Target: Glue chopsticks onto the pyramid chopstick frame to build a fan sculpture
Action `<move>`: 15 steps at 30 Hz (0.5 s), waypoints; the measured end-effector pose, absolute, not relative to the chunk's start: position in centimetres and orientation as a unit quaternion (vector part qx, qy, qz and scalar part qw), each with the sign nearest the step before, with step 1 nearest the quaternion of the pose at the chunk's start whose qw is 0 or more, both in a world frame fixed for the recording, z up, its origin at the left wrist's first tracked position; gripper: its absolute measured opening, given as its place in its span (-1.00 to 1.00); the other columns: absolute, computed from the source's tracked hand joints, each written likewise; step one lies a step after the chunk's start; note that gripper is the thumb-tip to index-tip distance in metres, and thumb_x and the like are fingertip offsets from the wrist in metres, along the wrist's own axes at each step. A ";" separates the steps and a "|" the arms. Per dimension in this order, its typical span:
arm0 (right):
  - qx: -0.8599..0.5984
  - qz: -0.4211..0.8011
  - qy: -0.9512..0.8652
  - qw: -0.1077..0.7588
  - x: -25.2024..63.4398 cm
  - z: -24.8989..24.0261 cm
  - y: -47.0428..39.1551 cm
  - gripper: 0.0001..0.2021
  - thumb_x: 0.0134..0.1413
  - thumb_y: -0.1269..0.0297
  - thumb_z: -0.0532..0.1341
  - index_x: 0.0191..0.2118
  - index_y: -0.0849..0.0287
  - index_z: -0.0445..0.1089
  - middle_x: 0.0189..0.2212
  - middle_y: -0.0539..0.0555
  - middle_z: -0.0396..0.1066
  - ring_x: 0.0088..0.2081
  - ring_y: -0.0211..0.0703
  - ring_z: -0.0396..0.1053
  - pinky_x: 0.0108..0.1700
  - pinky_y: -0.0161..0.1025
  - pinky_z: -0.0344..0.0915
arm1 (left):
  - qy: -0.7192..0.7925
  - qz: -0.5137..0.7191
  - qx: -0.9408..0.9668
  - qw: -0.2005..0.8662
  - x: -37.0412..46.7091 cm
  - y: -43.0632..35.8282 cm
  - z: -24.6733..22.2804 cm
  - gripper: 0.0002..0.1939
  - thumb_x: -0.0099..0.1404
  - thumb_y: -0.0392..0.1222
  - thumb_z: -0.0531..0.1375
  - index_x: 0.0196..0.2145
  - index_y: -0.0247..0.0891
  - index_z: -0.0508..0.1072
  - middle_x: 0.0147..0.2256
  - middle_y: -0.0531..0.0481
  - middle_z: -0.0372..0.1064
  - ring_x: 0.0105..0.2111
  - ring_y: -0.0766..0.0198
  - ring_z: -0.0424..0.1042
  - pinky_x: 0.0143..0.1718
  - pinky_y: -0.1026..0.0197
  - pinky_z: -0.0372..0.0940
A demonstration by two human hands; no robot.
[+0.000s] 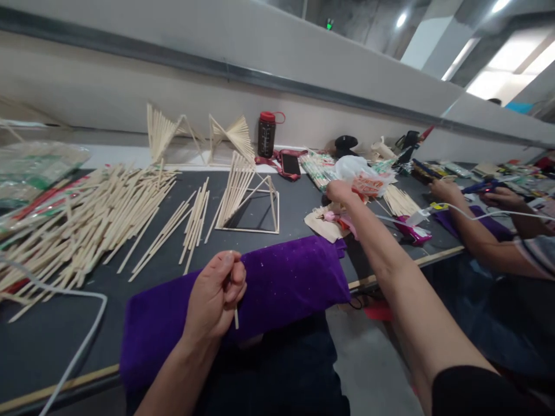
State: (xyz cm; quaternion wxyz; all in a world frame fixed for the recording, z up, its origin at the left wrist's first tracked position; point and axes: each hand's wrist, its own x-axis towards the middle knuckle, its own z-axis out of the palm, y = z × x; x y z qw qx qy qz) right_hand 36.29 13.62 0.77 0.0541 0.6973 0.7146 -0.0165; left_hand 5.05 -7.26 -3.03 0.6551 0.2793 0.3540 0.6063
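My left hand (219, 292) is closed around a thin wooden stick (236, 319), whose short end pokes out below the fist. It is above a folded purple cloth (286, 277) at the table's front edge. My right hand (339, 190) reaches forward beside a crumpled white plastic bag (352, 169); its fingers are mostly hidden, so any grip cannot be made out. Just below that hand, a pink tool with a narrow tip (332, 216) lies on a beige cloth (319, 226). A stick frame with a fanned side (243, 199) stands between and beyond my hands.
Loose sticks (95, 219) are heaped on the left, with smaller groups (197, 222) nearer the frame. Two twisted stick models (232, 136) stand by the wall, near a dark bottle (266, 136) and phone (290, 164). White cable (97, 323) crosses front left. A co-worker's hands (503, 199) are at right.
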 end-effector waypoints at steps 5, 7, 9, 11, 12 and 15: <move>0.727 0.001 0.686 0.023 37.1 1.4 14.0 -0.71 0.24 0.17 0.15 -0.01 0.18 0.37 -0.02 0.15 0.37 -0.09 -0.12 0.39 -0.06 -0.07 0.37 | 0.371 0.607 0.282 0.644 5.1 -7.5 -2.9 -0.81 0.19 -0.12 0.27 -0.36 -0.31 0.43 -0.62 0.16 0.21 -0.77 0.59 -0.03 -0.76 0.49 -0.07; 0.739 0.016 0.673 0.000 38.9 2.6 14.3 -0.77 0.21 0.23 0.16 -0.10 0.22 0.43 -0.12 0.17 0.44 -0.13 -0.09 0.41 -0.08 -0.13 0.35 | 0.381 0.610 0.273 0.639 5.1 -7.6 -2.9 -0.80 0.17 -0.11 0.29 -0.37 -0.30 0.44 -0.63 0.16 0.20 -0.77 0.59 -0.04 -0.77 0.50 -0.07; 0.754 0.045 0.655 -0.032 41.6 4.1 14.7 -0.76 0.17 0.33 0.11 -0.14 0.25 0.47 -0.17 0.23 0.48 -0.12 -0.01 0.42 -0.09 -0.17 0.31 | 0.391 0.611 0.264 0.636 5.1 -7.7 -2.9 -0.79 0.15 -0.10 0.30 -0.38 -0.30 0.44 -0.64 0.17 0.18 -0.78 0.59 -0.04 -0.77 0.49 -0.06; 0.771 0.084 0.627 -0.070 44.8 5.5 15.2 -0.68 0.17 0.39 0.03 -0.06 0.30 0.45 -0.12 0.29 0.48 -0.08 0.05 0.40 -0.08 -0.16 0.28 | 0.401 0.608 0.257 0.635 5.0 -7.7 -2.9 -0.79 0.15 -0.09 0.30 -0.39 -0.29 0.43 -0.65 0.18 0.17 -0.78 0.58 -0.05 -0.77 0.49 -0.06; 0.781 0.102 0.608 -0.094 46.4 6.0 15.5 -0.65 0.16 0.39 0.01 -0.05 0.31 0.45 -0.13 0.30 0.48 -0.08 0.06 0.40 -0.09 -0.15 0.27 | 0.405 0.606 0.254 0.635 5.0 -7.7 -2.9 -0.78 0.15 -0.08 0.30 -0.39 -0.29 0.43 -0.65 0.18 0.17 -0.78 0.59 -0.05 -0.77 0.49 -0.06; 0.811 0.157 0.538 -0.171 50.0 6.4 16.4 -0.64 0.13 0.33 0.04 -0.04 0.30 0.45 -0.18 0.32 0.48 -0.16 0.06 0.39 -0.15 -0.15 0.26 | 0.414 0.603 0.251 0.634 4.9 -7.6 -3.0 -0.78 0.15 -0.07 0.30 -0.40 -0.29 0.43 -0.65 0.18 0.17 -0.79 0.59 -0.06 -0.77 0.49 -0.08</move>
